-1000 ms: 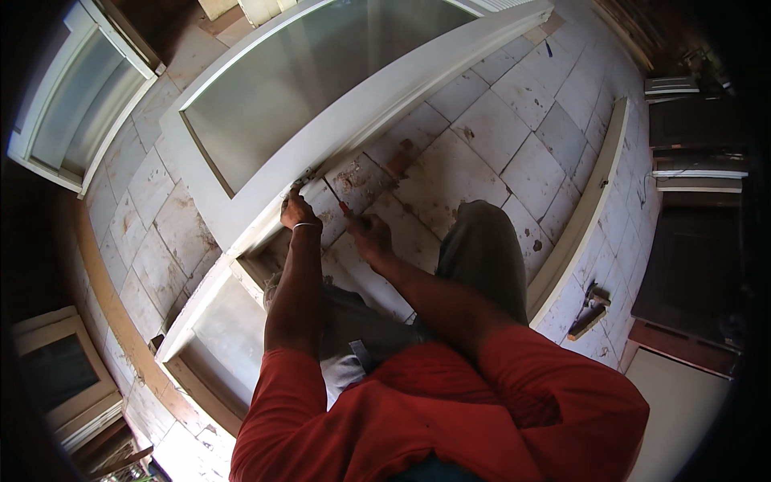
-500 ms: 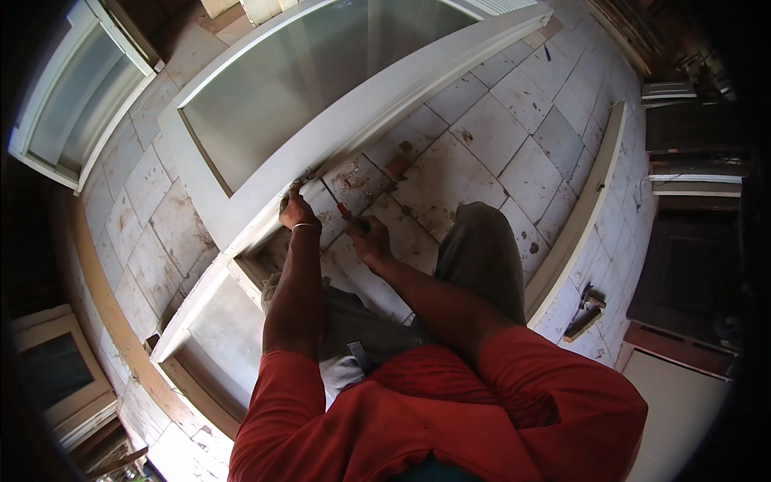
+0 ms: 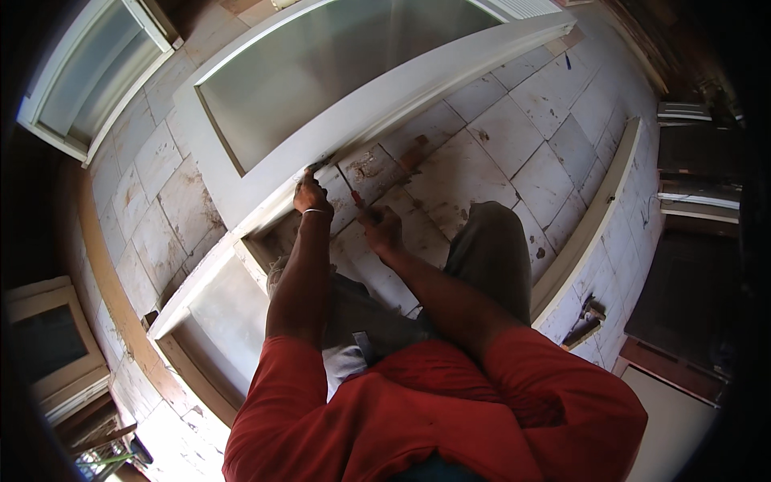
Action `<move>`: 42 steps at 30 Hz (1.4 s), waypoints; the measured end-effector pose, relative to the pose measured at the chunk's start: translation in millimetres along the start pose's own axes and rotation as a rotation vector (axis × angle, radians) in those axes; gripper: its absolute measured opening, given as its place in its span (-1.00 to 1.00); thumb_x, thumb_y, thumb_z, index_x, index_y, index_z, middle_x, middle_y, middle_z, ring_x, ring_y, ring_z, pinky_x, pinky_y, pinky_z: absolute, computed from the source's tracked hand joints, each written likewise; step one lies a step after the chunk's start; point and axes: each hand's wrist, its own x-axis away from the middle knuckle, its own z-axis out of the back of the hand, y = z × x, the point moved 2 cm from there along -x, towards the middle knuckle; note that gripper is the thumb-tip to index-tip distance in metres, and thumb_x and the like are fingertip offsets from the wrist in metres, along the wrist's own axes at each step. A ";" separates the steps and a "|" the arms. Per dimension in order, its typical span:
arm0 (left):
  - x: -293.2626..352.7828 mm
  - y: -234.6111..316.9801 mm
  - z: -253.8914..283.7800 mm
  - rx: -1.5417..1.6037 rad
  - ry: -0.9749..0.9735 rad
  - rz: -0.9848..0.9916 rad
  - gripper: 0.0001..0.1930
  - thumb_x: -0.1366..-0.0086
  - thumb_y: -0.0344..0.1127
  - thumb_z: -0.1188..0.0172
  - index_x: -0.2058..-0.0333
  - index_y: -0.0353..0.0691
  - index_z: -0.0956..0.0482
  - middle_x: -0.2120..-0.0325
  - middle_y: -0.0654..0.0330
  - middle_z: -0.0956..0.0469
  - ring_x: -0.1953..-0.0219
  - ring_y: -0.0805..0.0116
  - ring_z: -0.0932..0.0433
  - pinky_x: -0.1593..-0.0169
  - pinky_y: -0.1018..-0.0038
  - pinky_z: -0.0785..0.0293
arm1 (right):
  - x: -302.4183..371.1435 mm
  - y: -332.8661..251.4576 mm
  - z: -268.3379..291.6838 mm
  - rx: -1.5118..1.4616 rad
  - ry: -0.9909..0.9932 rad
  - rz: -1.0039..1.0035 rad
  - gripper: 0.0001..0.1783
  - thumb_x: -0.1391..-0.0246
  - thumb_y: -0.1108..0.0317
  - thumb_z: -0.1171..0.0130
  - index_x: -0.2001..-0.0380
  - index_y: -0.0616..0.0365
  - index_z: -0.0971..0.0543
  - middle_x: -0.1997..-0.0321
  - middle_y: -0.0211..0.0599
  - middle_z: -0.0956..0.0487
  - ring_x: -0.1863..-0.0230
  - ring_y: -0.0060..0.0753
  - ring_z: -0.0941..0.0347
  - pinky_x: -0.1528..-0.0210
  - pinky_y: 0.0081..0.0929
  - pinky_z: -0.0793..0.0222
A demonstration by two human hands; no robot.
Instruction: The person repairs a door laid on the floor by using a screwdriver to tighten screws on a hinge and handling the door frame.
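A white door with a frosted glass pane lies flat over the tiled floor. My left hand, with a thin bracelet at the wrist, presses against the door's near edge, fingers closed on something small that I cannot make out. My right hand is a little to the right of it, closed around a screwdriver with a red handle that points up toward the door edge. My grey-trousered knee is bent to the right of both hands.
A long white board lies on the pale floor tiles at the right, with a dark hand tool beside its near end. Framed glass panels stand at the upper left and lower left. Dark steps rise at the right.
Both hands stay at the door's edge. The view has drifted slightly; the right hand with the screwdriver has shifted very little.
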 end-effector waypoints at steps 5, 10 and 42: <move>5.7 -13.1 8.2 0.283 -0.154 0.223 -0.81 -0.31 -0.27 0.03 0.42 -0.21 -0.47 0.69 0.36 -0.27 0.74 0.54 -0.16 0.65 0.57 -0.07 | -2.5 0.5 -1.4 -0.023 -0.017 -0.112 -0.75 0.04 0.35 -0.31 0.35 0.29 -0.53 0.55 -0.33 -0.54 0.62 -0.59 -0.42 0.58 -0.52 -0.34; 12.5 -17.5 14.3 0.227 -0.080 0.278 -0.81 -0.26 -0.32 0.06 0.36 -0.32 -0.45 0.56 0.12 -0.47 0.64 0.39 -0.35 0.58 0.52 -0.30 | -1.8 -7.8 -2.3 -0.086 -0.032 -0.123 -0.75 0.04 0.36 -0.30 0.34 0.29 -0.52 0.56 -0.35 -0.52 0.64 -0.60 -0.39 0.61 -0.54 -0.31; 28.6 18.5 29.1 -0.336 -0.017 -0.050 -0.62 -0.24 -0.09 -0.06 0.17 -0.26 -0.65 0.36 0.11 -0.56 0.35 0.30 -0.46 0.25 0.40 -0.40 | 17.6 -47.0 -37.3 -0.205 -0.259 -0.247 -0.64 -0.09 0.19 -0.23 0.24 0.34 -0.60 0.41 -0.36 -0.58 0.57 -0.64 -0.39 0.50 -0.56 -0.33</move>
